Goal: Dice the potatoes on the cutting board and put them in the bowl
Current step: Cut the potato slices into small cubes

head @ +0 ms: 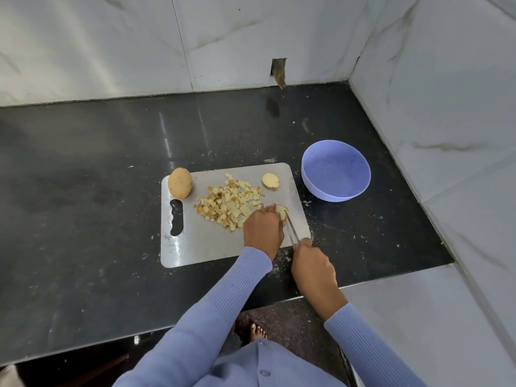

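Observation:
A steel cutting board lies on the black counter. A heap of diced potato covers its middle. A whole potato sits at the board's far left corner and a cut potato half lies at its far right. My left hand holds down a small potato piece with curled fingers. My right hand grips the handle of a knife, whose blade runs along the piece, right beside my left fingers. The lilac bowl stands just right of the board with nothing in it.
Marble-tiled walls close off the back and right of the black counter. A small opening shows in the back wall. The counter's front edge runs below my arms, with the floor and a bare foot beneath.

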The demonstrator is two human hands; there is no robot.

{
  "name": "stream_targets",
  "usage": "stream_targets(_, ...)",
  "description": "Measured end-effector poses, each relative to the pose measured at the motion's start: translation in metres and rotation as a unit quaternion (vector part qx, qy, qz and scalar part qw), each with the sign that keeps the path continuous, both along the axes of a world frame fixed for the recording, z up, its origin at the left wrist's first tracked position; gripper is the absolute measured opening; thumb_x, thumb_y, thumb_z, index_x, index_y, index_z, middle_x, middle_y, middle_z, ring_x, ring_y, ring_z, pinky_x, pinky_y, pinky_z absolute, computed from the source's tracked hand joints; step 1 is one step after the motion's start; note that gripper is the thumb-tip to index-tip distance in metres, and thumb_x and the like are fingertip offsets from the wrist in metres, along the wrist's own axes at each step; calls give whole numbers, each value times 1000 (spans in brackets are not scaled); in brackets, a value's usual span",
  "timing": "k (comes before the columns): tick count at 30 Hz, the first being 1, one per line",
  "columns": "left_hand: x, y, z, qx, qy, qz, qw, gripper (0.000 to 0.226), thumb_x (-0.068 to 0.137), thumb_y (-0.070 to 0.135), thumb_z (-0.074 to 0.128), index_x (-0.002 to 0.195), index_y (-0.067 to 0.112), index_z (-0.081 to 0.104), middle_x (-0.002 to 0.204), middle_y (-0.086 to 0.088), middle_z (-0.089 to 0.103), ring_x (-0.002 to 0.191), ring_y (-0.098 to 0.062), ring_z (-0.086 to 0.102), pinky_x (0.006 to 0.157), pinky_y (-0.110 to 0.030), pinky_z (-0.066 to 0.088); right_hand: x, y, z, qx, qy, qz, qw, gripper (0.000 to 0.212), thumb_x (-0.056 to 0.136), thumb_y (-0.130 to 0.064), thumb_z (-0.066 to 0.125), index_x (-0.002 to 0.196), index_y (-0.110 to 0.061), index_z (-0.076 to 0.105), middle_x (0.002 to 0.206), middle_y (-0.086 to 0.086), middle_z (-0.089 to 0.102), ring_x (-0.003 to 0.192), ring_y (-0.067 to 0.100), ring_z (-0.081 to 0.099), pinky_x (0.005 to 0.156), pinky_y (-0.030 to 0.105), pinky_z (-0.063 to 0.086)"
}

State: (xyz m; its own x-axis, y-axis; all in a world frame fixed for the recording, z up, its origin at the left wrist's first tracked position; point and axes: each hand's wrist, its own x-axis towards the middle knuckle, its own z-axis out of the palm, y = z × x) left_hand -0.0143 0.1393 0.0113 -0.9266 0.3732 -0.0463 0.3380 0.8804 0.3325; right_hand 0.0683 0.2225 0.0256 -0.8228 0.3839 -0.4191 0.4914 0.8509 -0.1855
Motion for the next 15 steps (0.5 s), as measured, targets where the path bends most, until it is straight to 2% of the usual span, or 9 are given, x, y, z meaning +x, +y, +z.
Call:
stream_targets(5, -2, -4, -2, 17, -9, -5, 1000, 34, 98, 34, 46, 121, 17, 64, 141, 3, 49, 118, -19, 53, 91, -27, 44, 15, 5, 6, -18, 0, -16, 1000, 30, 104, -32, 27, 110, -10, 47, 91, 6, 61, 84, 21, 61, 70, 31, 47)
stream_targets(7, -4, -9, -2, 23, -18, -23, 999, 33, 98, 31, 48, 123, 17, 63, 143, 3, 45, 123, -20, 50, 96, -30, 43, 15, 7, 13, -32, 30, -21, 999, 32, 104, -33, 27, 107, -9, 48, 93, 9, 63, 86, 24, 62, 70, 34, 47)
stream_targets(10, -2, -14, -3, 17, -13, -51, 998, 33, 100, 21, 45, 129, 15, 59, 146, -1, 41, 130, -26, 43, 101, -34, 40, 2, 6, 19, -42, 66, -14, 997, 32, 103, -34, 28, 103, -10, 49, 81, 4, 57, 76, 21, 60, 65, 33, 45)
stream_targets(13, 1, -11, -3, 30, 5, -39, 999, 32, 99, 19, 47, 126, 10, 61, 141, -6, 48, 128, -27, 46, 101, -33, 40, -16, 2, 14, -44, 57, -12, 997, 32, 104, -34, 27, 106, -9, 49, 81, 3, 52, 76, 20, 56, 65, 33, 45)
stream_targets(15, 1, -8, -2, 46, 5, -25, 999, 32, 98, 21, 47, 123, 9, 63, 137, -5, 53, 125, -24, 50, 101, -30, 40, -24, 0, 10, -44, 53, -12, 998, 33, 104, -33, 27, 108, -9, 49, 86, 7, 55, 79, 21, 58, 67, 33, 47)
